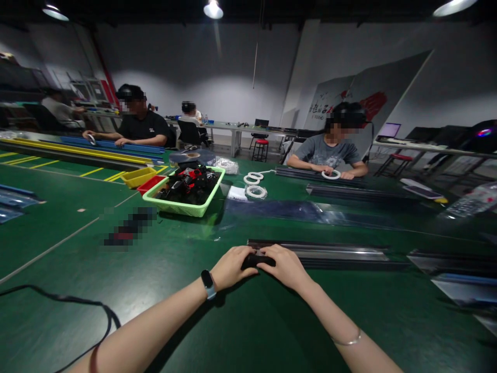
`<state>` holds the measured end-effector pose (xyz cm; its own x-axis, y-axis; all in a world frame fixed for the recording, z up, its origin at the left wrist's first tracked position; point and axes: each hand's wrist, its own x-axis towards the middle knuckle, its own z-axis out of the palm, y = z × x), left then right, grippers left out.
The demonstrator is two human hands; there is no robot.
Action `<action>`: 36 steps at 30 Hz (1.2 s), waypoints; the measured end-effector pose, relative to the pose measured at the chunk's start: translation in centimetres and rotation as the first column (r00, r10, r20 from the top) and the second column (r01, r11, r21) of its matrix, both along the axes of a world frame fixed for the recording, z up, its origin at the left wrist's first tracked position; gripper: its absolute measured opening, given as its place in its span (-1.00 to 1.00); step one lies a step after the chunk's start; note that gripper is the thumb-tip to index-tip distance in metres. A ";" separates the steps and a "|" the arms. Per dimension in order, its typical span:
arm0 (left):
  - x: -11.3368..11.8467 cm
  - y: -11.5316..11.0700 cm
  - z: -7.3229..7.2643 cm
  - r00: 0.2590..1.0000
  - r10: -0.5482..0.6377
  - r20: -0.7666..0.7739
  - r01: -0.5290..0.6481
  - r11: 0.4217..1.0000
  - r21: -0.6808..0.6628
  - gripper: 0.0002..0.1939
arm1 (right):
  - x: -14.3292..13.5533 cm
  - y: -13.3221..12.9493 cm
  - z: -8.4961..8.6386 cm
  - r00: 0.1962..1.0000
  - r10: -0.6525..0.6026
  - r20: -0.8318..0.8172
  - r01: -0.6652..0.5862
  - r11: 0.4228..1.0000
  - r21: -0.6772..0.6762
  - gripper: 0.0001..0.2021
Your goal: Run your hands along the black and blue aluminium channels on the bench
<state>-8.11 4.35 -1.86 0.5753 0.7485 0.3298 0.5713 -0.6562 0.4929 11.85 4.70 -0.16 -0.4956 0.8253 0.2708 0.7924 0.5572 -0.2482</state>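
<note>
My left hand [234, 265] and my right hand [286, 267] meet over the left end of a long dark profile strip [341, 254] lying on the green table. Between them both hands pinch a small black piece [258, 261] at that end. Its exact kind cannot be made out, since fingers cover part of it. The thumbs press its near side while the fingers curl over the far side. The strip runs off to the right, with a shiny grey band along its middle.
Beyond my hands lies clear plastic film [287, 210], with tape rolls [256, 192] behind it. A green basket [205, 207] holds black and red parts. More strips [458, 287] lie at right; a cable [58, 297] lies at left. Co-workers [334, 147] sit across the table.
</note>
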 end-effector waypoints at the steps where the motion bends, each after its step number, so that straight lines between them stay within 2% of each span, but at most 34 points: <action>1: 0.0 0.1 0.0 1.000 0.004 0.000 -0.004 1.000 0.006 -0.56 | 0.0 0.0 -0.1 1.000 0.003 -0.009 -0.003 1.000 -0.002 -0.67; 9: 0.3 1.1 -0.2 1.000 0.003 -0.017 -0.002 0.999 0.032 -0.63 | -0.1 0.4 -0.6 0.998 -0.038 0.048 0.039 0.999 -0.033 -0.60; 16: 0.6 1.2 -0.2 0.998 0.020 -0.054 -0.017 0.998 0.056 -0.68 | -0.2 0.1 -0.1 0.997 -0.035 0.065 0.038 0.998 -0.042 -0.59; 23: -1.0 1.5 0.0 0.997 0.002 -0.081 0.002 0.999 0.050 -0.66 | 0.3 -0.2 0.9 0.996 -0.021 0.088 0.024 0.999 -0.028 -0.62; 29: -1.9 1.1 0.0 0.998 0.040 -0.042 -0.039 0.999 0.023 -0.66 | 0.7 -0.1 0.5 0.996 -0.018 0.085 0.020 1.000 -0.023 -0.61; 33: -1.7 0.5 0.6 0.994 0.109 -0.002 -0.109 0.994 0.014 -0.67 | 0.8 -0.1 0.0 0.996 -0.027 0.085 0.029 0.999 -0.020 -0.59; 36: -0.9 0.2 1.5 0.995 0.102 -0.014 -0.101 0.991 0.085 -0.71 | 0.8 0.0 0.0 0.996 -0.010 0.091 0.013 0.999 -0.034 -0.56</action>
